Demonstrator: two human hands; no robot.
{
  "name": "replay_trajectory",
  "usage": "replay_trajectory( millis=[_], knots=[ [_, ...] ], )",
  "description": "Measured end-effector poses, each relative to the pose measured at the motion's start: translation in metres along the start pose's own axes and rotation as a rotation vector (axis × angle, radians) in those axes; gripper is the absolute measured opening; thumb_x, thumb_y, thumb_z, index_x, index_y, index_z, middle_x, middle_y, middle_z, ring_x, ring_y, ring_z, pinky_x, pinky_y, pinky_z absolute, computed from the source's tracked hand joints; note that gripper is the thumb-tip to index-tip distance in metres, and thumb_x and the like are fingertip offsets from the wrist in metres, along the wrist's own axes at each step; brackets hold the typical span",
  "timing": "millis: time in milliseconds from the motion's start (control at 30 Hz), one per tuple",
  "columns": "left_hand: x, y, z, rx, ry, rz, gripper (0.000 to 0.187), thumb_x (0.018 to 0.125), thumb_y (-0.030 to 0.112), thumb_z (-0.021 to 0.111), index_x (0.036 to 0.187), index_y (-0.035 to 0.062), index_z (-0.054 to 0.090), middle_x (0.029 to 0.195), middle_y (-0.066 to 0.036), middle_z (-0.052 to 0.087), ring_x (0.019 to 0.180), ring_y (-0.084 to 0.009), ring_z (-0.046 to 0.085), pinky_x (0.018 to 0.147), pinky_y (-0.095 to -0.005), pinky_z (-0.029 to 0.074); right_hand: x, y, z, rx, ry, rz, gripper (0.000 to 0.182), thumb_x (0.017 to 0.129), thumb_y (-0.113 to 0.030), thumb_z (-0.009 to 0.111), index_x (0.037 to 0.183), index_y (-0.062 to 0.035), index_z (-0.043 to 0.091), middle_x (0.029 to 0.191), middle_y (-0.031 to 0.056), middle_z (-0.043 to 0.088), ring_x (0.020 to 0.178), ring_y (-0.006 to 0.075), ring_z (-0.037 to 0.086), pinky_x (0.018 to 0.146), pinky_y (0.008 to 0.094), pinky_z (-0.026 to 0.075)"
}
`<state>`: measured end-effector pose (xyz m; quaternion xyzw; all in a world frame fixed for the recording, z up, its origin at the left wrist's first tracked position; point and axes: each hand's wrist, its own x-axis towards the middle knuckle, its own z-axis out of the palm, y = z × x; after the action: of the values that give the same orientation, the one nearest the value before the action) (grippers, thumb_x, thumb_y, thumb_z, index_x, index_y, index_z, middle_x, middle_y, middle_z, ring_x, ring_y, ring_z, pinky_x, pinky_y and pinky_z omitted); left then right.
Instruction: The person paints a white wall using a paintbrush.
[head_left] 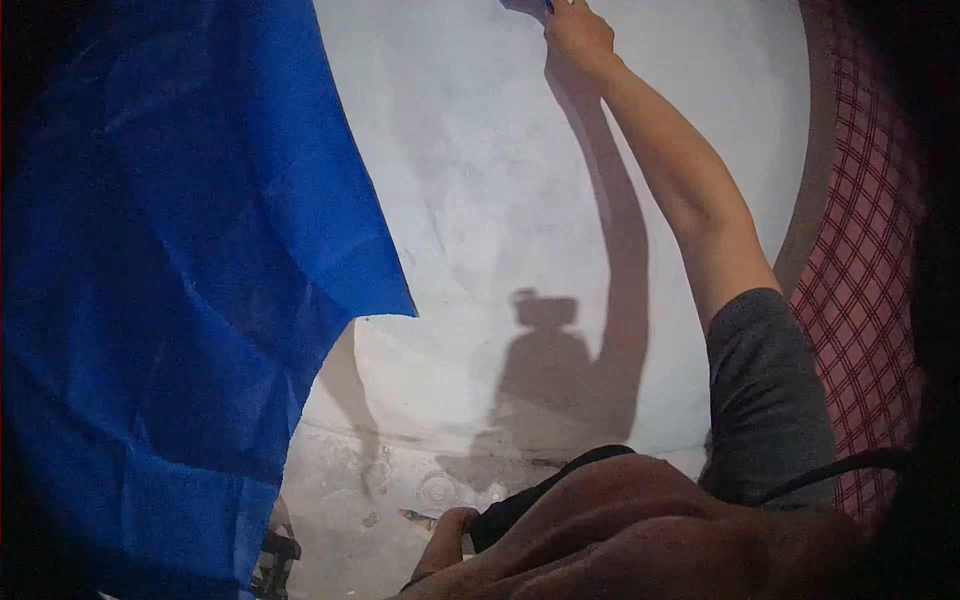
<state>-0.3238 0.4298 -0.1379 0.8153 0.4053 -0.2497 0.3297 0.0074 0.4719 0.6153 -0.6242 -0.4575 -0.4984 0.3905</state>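
High against a white, patchy wall point(480, 170), my right hand point(582, 38) is closed around a tool with a bit of blue on it, cut off by the top edge of the view. That arm is stretched far up and casts a long shadow on the wall. Low down near my body, my left hand point(455, 522) is closed on a small flat, pointed tool point(416, 518) that sticks out to the left. Its fingers are partly hidden, and I cannot tell the kind of tool.
A large creased blue sheet point(200, 250) hangs along the left side, over part of the wall. At the right is a red cross-checked surface point(860, 250) beyond a grey-brown edge strip point(815, 150). The floor point(340, 540) is pale and stained; dark legs point(278, 555) stand at lower left.
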Motion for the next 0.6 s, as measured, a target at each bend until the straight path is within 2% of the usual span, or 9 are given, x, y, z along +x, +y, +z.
replay_trajectory(
  millis=[433, 600],
  knots=[
    [0.008, 0.010, -0.004, -0.005, 0.007, -0.019, 0.035, 0.079, 0.028, 0.063, 0.107, 0.0087, 0.069, 0.109, -0.012, 0.068, 0.100, -0.0297, 0.064, 0.087, -0.0437, 0.050, 0.009, 0.000, 0.020, 0.045, -0.008, 0.013, 0.038, 0.089, -0.012, 0.046, 0.126, -0.0134, 0.052, 0.108, 0.0226, 0.060, 0.095, 0.0396, 0.062, 0.083, 0.0490, 0.050],
    [0.014, 0.020, -0.007, -0.005, 0.013, -0.009, 0.035, 0.079, 0.029, 0.063, 0.108, 0.0088, 0.069, 0.110, -0.012, 0.068, 0.101, -0.0300, 0.064, 0.087, -0.0438, 0.049, 0.009, -0.006, 0.012, 0.079, -0.020, 0.105, 0.040, 0.090, -0.011, 0.044, 0.129, -0.0135, 0.052, 0.113, 0.0220, 0.059, 0.101, 0.0394, 0.060, 0.087, 0.0477, 0.049]
  ],
)
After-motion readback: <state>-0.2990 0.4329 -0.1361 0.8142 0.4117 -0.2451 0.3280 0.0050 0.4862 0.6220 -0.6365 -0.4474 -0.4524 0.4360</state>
